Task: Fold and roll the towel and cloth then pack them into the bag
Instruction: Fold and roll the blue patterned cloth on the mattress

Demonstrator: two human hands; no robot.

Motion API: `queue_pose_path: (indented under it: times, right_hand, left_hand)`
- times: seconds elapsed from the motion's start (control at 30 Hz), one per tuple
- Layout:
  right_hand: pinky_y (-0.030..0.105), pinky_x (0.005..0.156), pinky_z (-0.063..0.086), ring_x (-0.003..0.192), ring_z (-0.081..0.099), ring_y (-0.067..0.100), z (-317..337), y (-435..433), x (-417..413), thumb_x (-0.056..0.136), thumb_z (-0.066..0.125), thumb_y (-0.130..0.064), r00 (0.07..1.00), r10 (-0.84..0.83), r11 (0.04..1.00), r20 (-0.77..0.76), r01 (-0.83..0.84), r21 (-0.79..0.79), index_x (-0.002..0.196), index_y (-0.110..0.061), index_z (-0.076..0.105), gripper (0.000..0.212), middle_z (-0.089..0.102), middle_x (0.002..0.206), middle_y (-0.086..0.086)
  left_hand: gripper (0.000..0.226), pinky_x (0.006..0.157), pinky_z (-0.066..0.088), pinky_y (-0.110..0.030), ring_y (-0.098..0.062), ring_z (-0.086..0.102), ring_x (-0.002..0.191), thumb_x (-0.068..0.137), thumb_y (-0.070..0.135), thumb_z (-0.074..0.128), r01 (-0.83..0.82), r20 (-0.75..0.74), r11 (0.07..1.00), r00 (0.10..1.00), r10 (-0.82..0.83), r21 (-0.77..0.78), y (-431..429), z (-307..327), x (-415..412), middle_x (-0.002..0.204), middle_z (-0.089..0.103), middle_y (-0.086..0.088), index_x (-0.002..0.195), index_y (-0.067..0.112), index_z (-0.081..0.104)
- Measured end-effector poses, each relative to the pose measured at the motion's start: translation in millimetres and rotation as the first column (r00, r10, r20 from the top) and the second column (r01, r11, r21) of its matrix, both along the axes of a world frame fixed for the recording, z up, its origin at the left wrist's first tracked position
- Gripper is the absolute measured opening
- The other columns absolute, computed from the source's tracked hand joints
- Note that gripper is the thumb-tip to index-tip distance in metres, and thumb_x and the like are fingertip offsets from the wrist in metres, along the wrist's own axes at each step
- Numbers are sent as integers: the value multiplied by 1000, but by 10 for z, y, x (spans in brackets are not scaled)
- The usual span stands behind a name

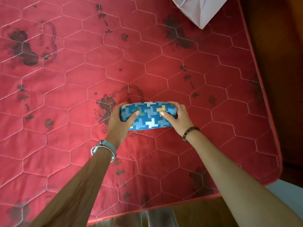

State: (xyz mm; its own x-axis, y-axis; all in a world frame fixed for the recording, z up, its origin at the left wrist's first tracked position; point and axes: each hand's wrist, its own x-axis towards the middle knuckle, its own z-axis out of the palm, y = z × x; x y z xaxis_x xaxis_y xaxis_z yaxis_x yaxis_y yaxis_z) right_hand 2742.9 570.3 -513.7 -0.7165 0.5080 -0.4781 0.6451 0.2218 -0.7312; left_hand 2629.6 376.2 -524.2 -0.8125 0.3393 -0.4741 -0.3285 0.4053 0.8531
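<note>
The cloth (148, 115), blue with white and yellow blocks, is rolled into a short cylinder and lies on the red quilted mattress (68, 76), near its front edge. The left hand (120, 122) grips the roll's left end; the right hand (177, 117) grips its right end. Both hands are closed around the roll, thumbs pressed on its top face. A white bag (199, 9) lies at the mattress's far right corner, well apart from the roll.

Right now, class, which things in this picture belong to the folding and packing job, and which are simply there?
Job: rolled cloth; left hand; right hand; white bag, perhaps.

Simply there: red mattress; watch; bead bracelet.
</note>
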Motion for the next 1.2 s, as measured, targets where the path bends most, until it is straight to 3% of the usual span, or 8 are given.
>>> queue_pose_path:
  times: [0.07, 0.17, 0.27, 0.37, 0.53, 0.63, 0.93, 1.2]
  right_hand:
    - [23, 93, 42, 117, 48, 18, 13, -27, -12, 88, 66, -41, 999, -35, 999, 11, 35, -30, 126, -32, 51, 42, 41, 126, 3]
    - [9, 76, 36, 108, 47, 10, 50, -45, -16, 89, 65, -42, 998, -64, 996, 18, 65, -58, 126, -32, 50, 41, 44, 125, 4]
    - [17, 81, 44, 107, 52, 11, 63, -54, -35, 86, 64, -49, 996, -83, 994, 25, 84, -70, 123, -35, 52, 41, 51, 122, 3]
    - [34, 90, 53, 106, 61, 13, 82, -35, -52, 78, 63, -64, 993, -114, 987, 6, 114, -116, 115, -38, 56, 46, 63, 116, -1]
    - [17, 73, 55, 92, 68, 5, 275, -101, -34, 86, 70, -40, 983, -181, 952, -20, 170, -254, 112, -18, 59, 36, 69, 104, -5]
    - [19, 71, 57, 91, 70, 10, 390, -206, 35, 81, 75, -38, 968, -249, 926, -17, 233, -297, 106, -17, 60, 36, 70, 102, -2]
    - [41, 80, 60, 94, 71, 23, 1069, -508, 132, 80, 76, -35, 945, -328, 877, 1, 305, -372, 110, -6, 54, 47, 68, 108, 11]
    - [18, 56, 54, 73, 69, 2, 2090, -744, 158, 84, 73, -28, 959, -273, 910, -71, 233, -344, 109, -8, 53, 38, 66, 98, -1]
  left_hand:
    - [58, 78, 58, -25, -9, 59, 108, 71, 57, 77, -17, -19, 996, 1000, 16, -88, 44, 26, 10, 124, 53, 5, 122, 36, 58]
    - [53, 67, 50, -8, 1, 53, 101, 77, 53, 76, -29, 16, 986, 999, 32, -163, 54, 55, 9, 122, 46, 2, 125, 39, 57]
    - [57, 71, 60, -27, -16, 66, 105, 62, 66, 78, -40, 100, 996, 994, 48, -82, 37, 91, -25, 119, 62, 2, 112, 45, 59]
    - [54, 71, 63, -36, -18, 72, 94, 73, 46, 83, -106, 243, 993, 966, 91, 51, 26, 151, -49, 118, 69, -3, 119, 31, 59]
    - [60, 85, 59, -51, -29, 68, 110, 76, 34, 83, -147, 419, 973, 906, 60, 179, -96, 271, -38, 130, 64, -8, 127, 26, 54]
    - [56, 79, 61, -43, -22, 70, 104, 81, 22, 79, -201, 488, 949, 871, 60, 241, -165, 385, 22, 132, 63, -9, 131, 23, 52]
    - [48, 65, 59, -29, -20, 71, 93, 88, 13, 69, -286, 440, 913, 888, 137, 292, -330, 1026, 97, 120, 65, -11, 133, 11, 51]
    - [63, 69, 59, -32, -19, 73, 85, 65, 32, 84, -324, 335, 895, 917, 216, 308, -610, 2037, 195, 103, 73, -6, 119, 12, 60]
